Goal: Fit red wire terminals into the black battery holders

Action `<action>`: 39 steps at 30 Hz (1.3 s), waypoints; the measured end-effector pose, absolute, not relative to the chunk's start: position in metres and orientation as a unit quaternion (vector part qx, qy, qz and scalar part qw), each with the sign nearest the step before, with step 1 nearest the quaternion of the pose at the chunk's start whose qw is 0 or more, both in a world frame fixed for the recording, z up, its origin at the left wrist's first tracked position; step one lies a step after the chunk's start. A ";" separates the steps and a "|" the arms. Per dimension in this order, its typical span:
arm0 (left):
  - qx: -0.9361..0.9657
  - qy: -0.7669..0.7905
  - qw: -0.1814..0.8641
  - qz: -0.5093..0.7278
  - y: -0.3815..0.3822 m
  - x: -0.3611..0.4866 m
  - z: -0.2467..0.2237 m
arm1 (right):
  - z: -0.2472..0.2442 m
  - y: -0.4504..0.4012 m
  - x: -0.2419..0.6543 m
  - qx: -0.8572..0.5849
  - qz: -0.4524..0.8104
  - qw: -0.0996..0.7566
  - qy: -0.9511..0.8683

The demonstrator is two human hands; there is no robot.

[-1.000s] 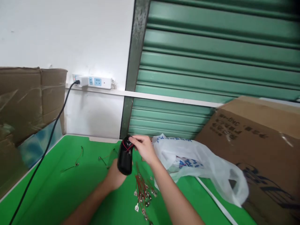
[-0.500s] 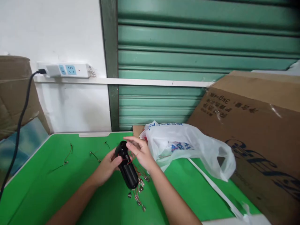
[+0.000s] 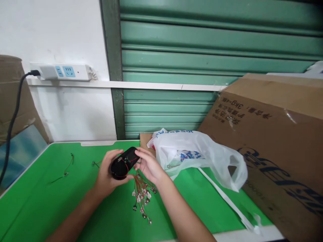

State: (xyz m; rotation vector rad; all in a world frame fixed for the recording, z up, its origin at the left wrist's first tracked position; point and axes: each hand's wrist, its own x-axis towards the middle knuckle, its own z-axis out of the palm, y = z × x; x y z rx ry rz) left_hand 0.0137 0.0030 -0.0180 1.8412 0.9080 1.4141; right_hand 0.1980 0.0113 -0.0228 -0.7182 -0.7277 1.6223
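A black oblong plastic housing point(image 3: 127, 160), hollow on the side facing me, is held over the green table. Inside it a red wire and small parts show. My left hand point(image 3: 107, 171) grips its left end, with the thumb below and the fingers behind. At its upper right end, my right hand point(image 3: 148, 164) holds the edge between thumb and fingers. Just below the housing lies a bunch of red wires with small metal ends point(image 3: 142, 196), spread on the tabletop; its upper end is close to my fingertips.
Loose thin wires point(image 3: 66, 173) lie on the left of the green table point(image 3: 83, 208). A white plastic bag point(image 3: 196, 154) rests at the back right, beside a large cardboard box point(image 3: 272, 144). A power strip point(image 3: 68, 71) with a black cable point(image 3: 13, 114) is on the wall.
The black housing has turned from slanting down to the right to slanting up to the right, its hollow inside now facing me. My left hand has moved to its lower left end.
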 end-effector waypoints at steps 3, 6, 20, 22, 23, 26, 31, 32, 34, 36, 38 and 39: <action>0.690 0.307 0.464 0.463 0.007 0.009 -0.020 | -0.022 0.015 0.204 -0.338 0.643 0.615 -0.306; 0.632 0.296 0.586 0.412 0.008 0.009 -0.016 | -0.021 0.016 0.209 -0.374 0.593 0.627 -0.339; 0.550 0.361 0.641 0.396 0.011 0.020 -0.011 | -0.023 0.007 0.204 -0.441 0.447 0.571 -0.529; 0.490 0.390 0.629 0.460 0.016 0.017 -0.007 | -0.025 0.009 0.208 -0.465 0.426 0.560 -0.538; 0.457 0.403 0.622 0.491 0.018 0.015 -0.005 | -0.026 0.009 0.210 -0.483 0.401 0.544 -0.557; 0.376 0.429 0.611 0.549 0.025 0.009 -0.001 | -0.028 0.009 0.218 -0.543 0.299 0.459 -0.636; 0.294 0.464 0.596 0.586 0.032 0.008 -0.006 | -0.029 0.003 0.225 -0.594 0.265 0.317 -0.690; 0.288 0.462 0.596 0.590 0.031 0.009 -0.009 | -0.029 0.002 0.225 -0.595 0.267 0.310 -0.692; 0.299 0.447 0.605 0.587 0.029 0.013 -0.013 | -0.026 0.002 0.222 -0.581 0.267 0.333 -0.693; 0.332 0.430 0.613 0.574 0.027 0.016 -0.016 | -0.024 0.002 0.218 -0.552 0.286 0.380 -0.685; 0.368 0.423 0.609 0.561 0.025 0.019 -0.019 | -0.021 0.002 0.214 -0.525 0.329 0.415 -0.667; 0.384 0.423 0.601 0.559 0.024 0.020 -0.021 | -0.020 0.001 0.212 -0.514 0.365 0.422 -0.651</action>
